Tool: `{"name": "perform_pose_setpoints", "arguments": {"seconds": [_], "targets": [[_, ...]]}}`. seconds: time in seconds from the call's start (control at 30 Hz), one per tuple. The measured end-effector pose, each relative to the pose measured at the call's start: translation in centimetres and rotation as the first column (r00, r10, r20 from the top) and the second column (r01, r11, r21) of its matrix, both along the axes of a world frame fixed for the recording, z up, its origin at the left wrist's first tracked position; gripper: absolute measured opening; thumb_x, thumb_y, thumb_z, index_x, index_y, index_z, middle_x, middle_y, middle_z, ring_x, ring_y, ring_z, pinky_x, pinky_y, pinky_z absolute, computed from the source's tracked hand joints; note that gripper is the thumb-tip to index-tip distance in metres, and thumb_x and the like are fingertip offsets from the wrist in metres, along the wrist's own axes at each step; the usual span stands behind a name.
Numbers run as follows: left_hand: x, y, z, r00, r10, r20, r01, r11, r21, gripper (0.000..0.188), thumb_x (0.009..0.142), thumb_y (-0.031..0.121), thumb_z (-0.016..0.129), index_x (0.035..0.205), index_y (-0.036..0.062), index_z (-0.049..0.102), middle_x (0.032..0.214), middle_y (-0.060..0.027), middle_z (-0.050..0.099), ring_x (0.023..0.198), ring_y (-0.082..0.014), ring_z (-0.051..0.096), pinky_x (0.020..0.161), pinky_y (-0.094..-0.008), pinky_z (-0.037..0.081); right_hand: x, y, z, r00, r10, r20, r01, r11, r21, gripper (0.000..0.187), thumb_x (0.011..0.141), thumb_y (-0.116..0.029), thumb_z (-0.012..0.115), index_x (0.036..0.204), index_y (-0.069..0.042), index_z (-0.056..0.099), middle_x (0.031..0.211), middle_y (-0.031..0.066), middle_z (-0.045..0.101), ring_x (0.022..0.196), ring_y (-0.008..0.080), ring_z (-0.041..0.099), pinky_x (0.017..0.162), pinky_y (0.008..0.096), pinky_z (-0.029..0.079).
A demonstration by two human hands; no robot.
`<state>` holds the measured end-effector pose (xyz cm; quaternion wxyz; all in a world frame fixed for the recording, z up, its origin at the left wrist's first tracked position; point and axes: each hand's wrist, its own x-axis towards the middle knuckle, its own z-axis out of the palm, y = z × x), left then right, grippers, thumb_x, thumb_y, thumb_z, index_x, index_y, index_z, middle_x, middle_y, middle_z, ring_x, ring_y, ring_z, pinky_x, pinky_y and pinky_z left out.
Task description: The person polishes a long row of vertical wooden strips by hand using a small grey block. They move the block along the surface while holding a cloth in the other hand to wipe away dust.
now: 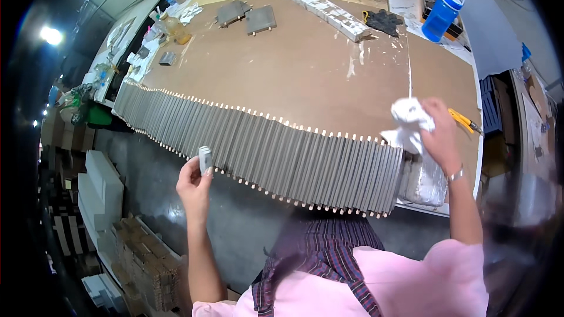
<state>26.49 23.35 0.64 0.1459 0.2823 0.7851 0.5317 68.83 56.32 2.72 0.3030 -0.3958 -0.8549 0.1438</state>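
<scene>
A long row of thin grey panels [258,147] stands on edge, packed side by side along the near edge of the table. Short pale pegs stick out from both their long sides. In front of the row, my left hand [194,185] pinches a small whitish-grey block-shaped piece [204,158] whose kind I cannot make out. Over the row's right end, my right hand [440,138] grips a crumpled white cloth [408,118]. Beneath that hand, a translucent, smeared block-shaped thing [424,183] sits against the last panel.
A yellow utility knife [464,121] lies right of my right hand. Farther back are two flat grey pieces [260,20], a paint-spattered bar [317,6], a dark glove [384,22] and a blue bottle [442,14]. Several bottles [175,28] stand at the left edge. Stacked cardboard [147,258] stands below left.
</scene>
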Motion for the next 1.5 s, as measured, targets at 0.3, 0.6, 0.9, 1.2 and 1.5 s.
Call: {"name": "perform_pose_setpoints", "arguments": {"seconds": [0.3, 0.6, 0.9, 1.2, 1.5], "targets": [[6.5, 6.5, -1.6, 0.636, -0.35, -0.688, 0.131, 0.928, -0.35, 0.04, 0.078, 0.013, 0.077, 0.115, 0.0068, 0.065, 0.101, -0.0117, 0.061, 0.096, -0.0336, 0.061, 0.08, -0.0455, 0.052, 3.3, -4.8, -2.9, 0.912, 0.133, 0.388, -0.197, 0.972, 0.13, 0.033, 0.063, -0.007, 0.068, 0.095, -0.003, 0.061, 0.108, 0.0188, 0.062, 0.123, 0.0459, 0.054, 0.103, 0.0539, 0.046], [2.7, 5.5, -1.7, 0.637, -0.293, -0.713, 0.038, 0.936, -0.351, 0.03, 0.076, 0.014, 0.078, 0.102, 0.0056, 0.067, 0.097, -0.0129, 0.062, 0.092, -0.035, 0.061, 0.081, -0.0475, 0.05, 3.7, -5.5, -4.5, 0.899, 0.265, 0.348, -0.317, 0.943, 0.103, 0.043, 0.056, -0.005, 0.072, 0.096, -0.003, 0.057, 0.102, 0.0155, 0.059, 0.093, 0.0373, 0.057, 0.084, 0.0461, 0.049], [0.7, 6.3, -2.0, 0.571, -0.324, -0.754, 0.131, 0.943, -0.306, 0.03, 0.076, 0.016, 0.079, 0.101, 0.0059, 0.066, 0.095, -0.0126, 0.062, 0.092, -0.0341, 0.063, 0.077, -0.0457, 0.053, 3.4, -5.7, -4.3, 0.896, 0.249, 0.368, -0.31, 0.943, 0.118, 0.04, 0.056, -0.005, 0.071, 0.093, -0.003, 0.055, 0.096, 0.0144, 0.057, 0.086, 0.0356, 0.054, 0.076, 0.0448, 0.046], [-1.4, 8.2, -2.6, 0.629, -0.302, -0.716, 0.116, 0.948, -0.297, 0.028, 0.075, 0.019, 0.08, 0.096, 0.0062, 0.065, 0.092, -0.0118, 0.062, 0.087, -0.0336, 0.063, 0.073, -0.0461, 0.052, 3.3, -5.5, -4.5, 0.9, 0.258, 0.352, -0.32, 0.938, 0.131, 0.04, 0.056, -0.006, 0.071, 0.092, -0.002, 0.055, 0.098, 0.0156, 0.058, 0.086, 0.0365, 0.054, 0.078, 0.045, 0.047], [-4.8, 11.1, -2.9, 0.653, -0.196, -0.731, -0.027, 0.959, -0.281, 0.025, 0.078, 0.022, 0.079, 0.092, 0.0067, 0.065, 0.093, -0.0111, 0.061, 0.086, -0.033, 0.062, 0.072, -0.0459, 0.052, 2.7, -5.2, -4.4, 0.907, 0.277, 0.319, -0.332, 0.934, 0.132, 0.036, 0.057, -0.005, 0.067, 0.09, 0.001, 0.054, 0.095, 0.0181, 0.059, 0.082, 0.0389, 0.054, 0.073, 0.0466, 0.047]]}}
